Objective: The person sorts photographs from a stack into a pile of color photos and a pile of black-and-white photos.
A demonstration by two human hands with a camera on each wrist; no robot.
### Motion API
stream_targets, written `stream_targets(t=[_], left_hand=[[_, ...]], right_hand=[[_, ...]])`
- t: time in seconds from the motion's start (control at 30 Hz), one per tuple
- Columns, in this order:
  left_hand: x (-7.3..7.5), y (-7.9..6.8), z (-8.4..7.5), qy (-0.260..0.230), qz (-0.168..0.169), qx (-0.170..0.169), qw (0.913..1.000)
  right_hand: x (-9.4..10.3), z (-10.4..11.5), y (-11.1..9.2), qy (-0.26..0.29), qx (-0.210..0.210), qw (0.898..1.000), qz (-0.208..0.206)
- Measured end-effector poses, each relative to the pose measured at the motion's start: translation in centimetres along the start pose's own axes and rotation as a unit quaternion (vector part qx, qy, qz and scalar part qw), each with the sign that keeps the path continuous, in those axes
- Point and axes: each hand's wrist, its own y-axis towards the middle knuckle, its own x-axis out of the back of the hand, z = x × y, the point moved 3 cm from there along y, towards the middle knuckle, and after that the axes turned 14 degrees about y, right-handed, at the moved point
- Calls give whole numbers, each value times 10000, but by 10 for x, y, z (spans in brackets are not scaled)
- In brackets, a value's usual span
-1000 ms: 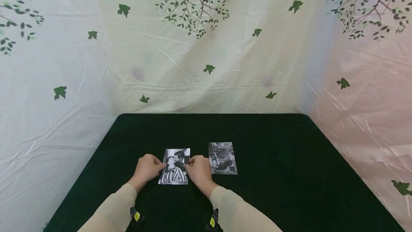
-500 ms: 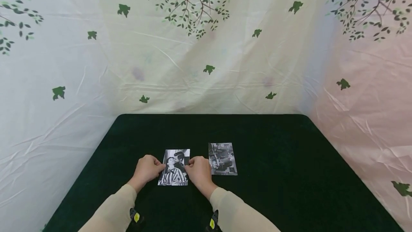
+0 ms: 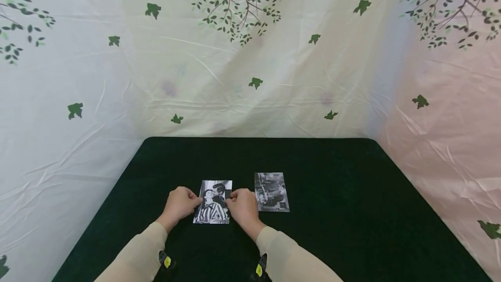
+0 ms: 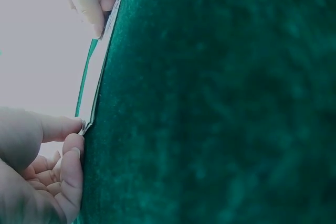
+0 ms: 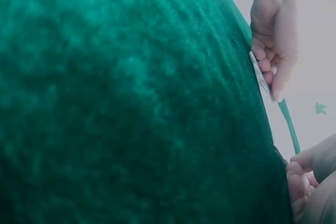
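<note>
A black-and-white photo print (image 3: 212, 211), showing two people with one in a striped top, lies close over the dark green cloth. My left hand (image 3: 180, 203) pinches its left edge between thumb and fingers. On the opposite edge, my right hand (image 3: 243, 207) pinches it the same way. The left wrist view shows the print (image 4: 98, 72) almost edge-on, bent slightly near the left fingertips (image 4: 73, 126). A second black-and-white photo print (image 3: 272, 193) lies flat just right of my right hand, which overlaps its left edge in the head view.
Dark green cloth covers the table (image 3: 332, 212), whose back edge meets a pale curtain (image 3: 219, 77) printed with branches and green leaf-like shapes. The curtain also hangs along both sides. Small dark devices with yellow marks (image 3: 167, 262) sit at both wrists.
</note>
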Motion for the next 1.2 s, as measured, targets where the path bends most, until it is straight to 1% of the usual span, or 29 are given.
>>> stream_targets(t=[0.1, 0.17, 0.23, 0.3, 0.37, 0.43, 0.5, 0.57, 0.63, 0.7, 0.73, 0.83, 0.97, 1.07, 1.2], left_hand=[[2, -1, 1, -60, -7, 78, 10000], [4, -1, 0, -76, -82, 96, 9999], [5, -2, -4, -94, -193, 64, 9997], [5, -3, -13, -124, -318, -47, 9994], [4, -4, -26, -189, -402, -240, 9987], [2, -5, -44, -286, -390, -482, 9977], [-3, -5, -64, -426, -308, -744, 9958], [-10, -4, -83, -525, -230, -1012, 9932], [-19, -3, -100, -585, -173, -1174, 9912], [-29, 0, -115, -504, -229, -1313, 9898], [-33, 2, -121, -429, -260, -1321, 9900], [-48, 7, -136, -134, -405, -1330, 9902], [-64, 13, -148, 104, -349, -1116, 9931], [-72, 15, -153, 81, -187, -840, 9963], [-78, 15, -158, 46, -141, -645, 9978]], right_hand=[[1, 2, 1, 108, -80, 9998, 132], [5, 3, 1, 241, -105, 9993, 252], [13, 5, 0, 366, -148, 9986, 344], [27, 6, 0, 414, -138, 9984, 359], [46, 5, 1, 427, -148, 9984, 349], [68, 2, 2, 366, -168, 9989, 255], [92, -5, 5, 284, -207, 9994, 74], [114, -16, 8, 225, -307, 9992, -125], [132, -30, 12, 176, -451, 9983, -313], [145, -43, 16, 148, -638, 9970, -412], [150, -49, 18, 104, -711, 9965, -438], [157, -61, 22, 14, -851, 9954, -444], [155, -68, 27, -22, -840, 9958, -359], [150, -71, 28, -142, -812, 9963, -234], [145, -73, 29, -461, -762, 9959, -176]])
